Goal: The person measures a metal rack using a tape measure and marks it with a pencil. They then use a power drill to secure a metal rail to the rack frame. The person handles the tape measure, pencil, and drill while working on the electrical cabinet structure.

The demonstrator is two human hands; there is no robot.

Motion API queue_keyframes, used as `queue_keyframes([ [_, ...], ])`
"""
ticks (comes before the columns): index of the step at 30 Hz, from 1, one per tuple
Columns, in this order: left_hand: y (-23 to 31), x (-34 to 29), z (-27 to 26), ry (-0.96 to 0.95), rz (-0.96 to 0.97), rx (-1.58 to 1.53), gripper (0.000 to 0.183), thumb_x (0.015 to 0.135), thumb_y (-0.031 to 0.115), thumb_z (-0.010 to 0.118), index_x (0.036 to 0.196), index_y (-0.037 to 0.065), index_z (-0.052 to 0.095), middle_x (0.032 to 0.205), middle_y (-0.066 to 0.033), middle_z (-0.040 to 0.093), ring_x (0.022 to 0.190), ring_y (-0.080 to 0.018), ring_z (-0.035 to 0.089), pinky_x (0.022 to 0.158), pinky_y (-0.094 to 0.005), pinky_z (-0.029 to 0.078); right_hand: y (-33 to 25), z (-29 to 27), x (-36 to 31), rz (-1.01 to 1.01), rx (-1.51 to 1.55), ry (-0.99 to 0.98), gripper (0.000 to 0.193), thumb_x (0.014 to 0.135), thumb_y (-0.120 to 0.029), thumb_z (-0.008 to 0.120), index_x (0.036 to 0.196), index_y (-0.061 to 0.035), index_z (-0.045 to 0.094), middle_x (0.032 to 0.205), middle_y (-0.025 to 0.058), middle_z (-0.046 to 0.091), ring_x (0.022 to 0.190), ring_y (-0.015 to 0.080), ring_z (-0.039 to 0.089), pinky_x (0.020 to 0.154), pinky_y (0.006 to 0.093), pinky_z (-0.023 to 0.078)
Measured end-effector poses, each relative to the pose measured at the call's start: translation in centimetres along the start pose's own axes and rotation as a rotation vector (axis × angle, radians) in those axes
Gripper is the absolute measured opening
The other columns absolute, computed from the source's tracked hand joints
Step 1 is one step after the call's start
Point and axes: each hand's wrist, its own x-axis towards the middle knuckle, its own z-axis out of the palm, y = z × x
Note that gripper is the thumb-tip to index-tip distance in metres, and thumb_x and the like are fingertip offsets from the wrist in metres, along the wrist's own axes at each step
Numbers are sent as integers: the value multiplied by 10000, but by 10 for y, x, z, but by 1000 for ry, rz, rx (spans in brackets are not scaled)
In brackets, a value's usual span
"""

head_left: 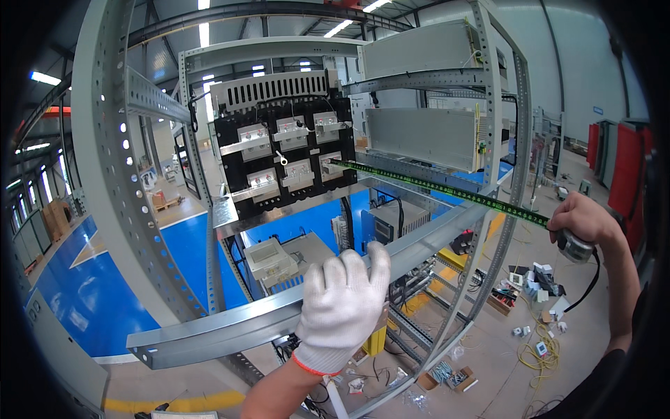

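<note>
My left hand [342, 304], in a white knit glove with a red-edged cuff, has its fingers wrapped over a galvanized metal rail [230, 328] that crosses the front of the cabinet frame. At the right, my bare right hand [586, 220] is closed on a tape measure [576, 247] with a dark wrist strap. Its green-and-black blade [447, 188] is pulled out leftward across the frame. The blade's far end meets the lower right part of a black electrical panel [283, 150], which carries silvery terminal blocks and flat metal bars.
Perforated uprights [112, 160] stand at the left and right. Grey box units [422, 136] sit on the frame's right side. Lower inside are more grey devices [270, 262]. Loose parts, a yellow cable [541, 359] and a box of bolts [460, 379] lie on the floor.
</note>
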Motion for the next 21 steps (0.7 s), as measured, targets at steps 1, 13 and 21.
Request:
queue_keyframes([
  [1, 0, 1, 3, 11, -6, -19, 416, 743, 175, 645, 1153, 105, 671, 768, -41, 522, 693, -193, 559, 664, -361, 430, 1, 1, -2, 9, -12, 0, 191, 789, -135, 663, 741, 18, 767, 685, 70, 718, 611, 123, 633, 661, 276, 514],
  [13, -5, -3, 2, -7, 6, -43, 383, 774, 145, 643, 1151, 74, 661, 822, -91, 552, 762, -234, 594, 743, -388, 528, 3, 20, 4, -6, 43, -29, 205, 806, -145, 663, 772, 26, 771, 691, 71, 718, 630, 132, 637, 682, 284, 521],
  [21, -6, -4, 4, -2, 5, -42, 411, 762, 156, 653, 1165, 78, 658, 823, -90, 558, 772, -229, 603, 742, -388, 535, -5, 26, 8, 15, 4, -25, 205, 796, -159, 662, 768, 10, 775, 684, 65, 709, 625, 129, 629, 669, 285, 516],
])
